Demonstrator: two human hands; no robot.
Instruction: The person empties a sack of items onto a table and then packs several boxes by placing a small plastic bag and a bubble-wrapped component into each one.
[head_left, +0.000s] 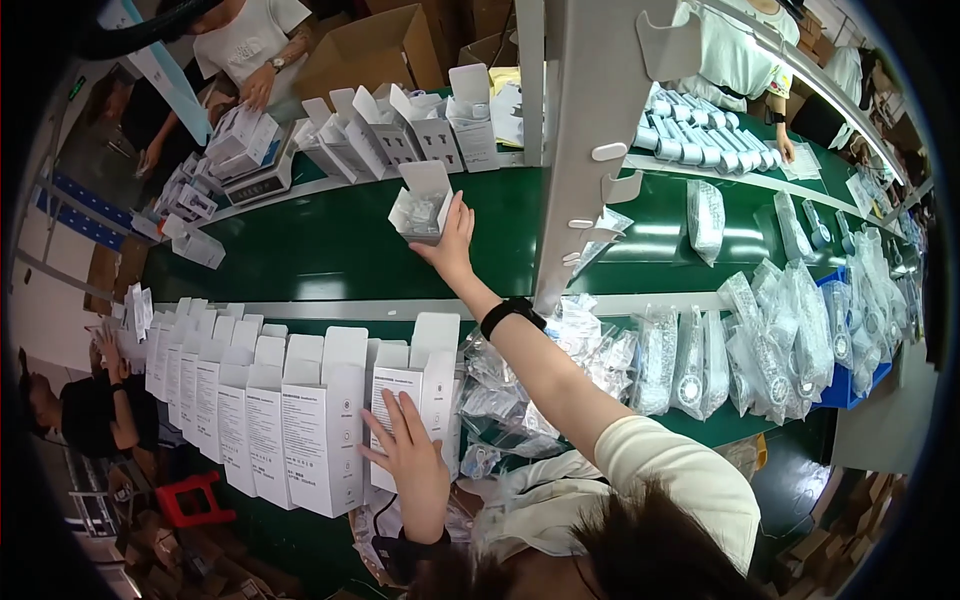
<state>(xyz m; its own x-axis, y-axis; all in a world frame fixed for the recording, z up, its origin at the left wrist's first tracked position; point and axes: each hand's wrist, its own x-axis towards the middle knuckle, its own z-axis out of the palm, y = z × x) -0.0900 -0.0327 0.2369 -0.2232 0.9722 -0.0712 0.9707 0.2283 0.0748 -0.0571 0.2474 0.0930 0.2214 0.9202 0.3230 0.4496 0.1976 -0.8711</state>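
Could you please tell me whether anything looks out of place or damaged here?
Nothing looks clearly spilled or damaged. The untidiest spot is the heap of clear plastic bags beside the row of white boxes: the bags lie jumbled, while the boxes stand in line with their flaps up.

Carton [427,178] in my R hand [452,240]: white paperboard, smooth, matt; clear plastic bag [424,214] inside, crinkly & shiny.
Carton row [320,430] by my L hand [412,455]: same white bd, matt, smooth, crisp folds.
Green surface [350,260]: smooth, v. glossy, lights mirrored in it.
Rail [390,310]: grey metal look, smooth, approx. satin.
Post [575,130]: pale grey, painted-metal look, smooth, semi-gloss.
Bagged pcs [690,365]: clear plastic film, wrinkled, shiny.
Blue bin [868,388]: plastic, smooth, slight sheen.
Big box [370,60], far side: brown cardbd, matt.
My sleeve [690,490]: cream cloth, soft-looking, matt.
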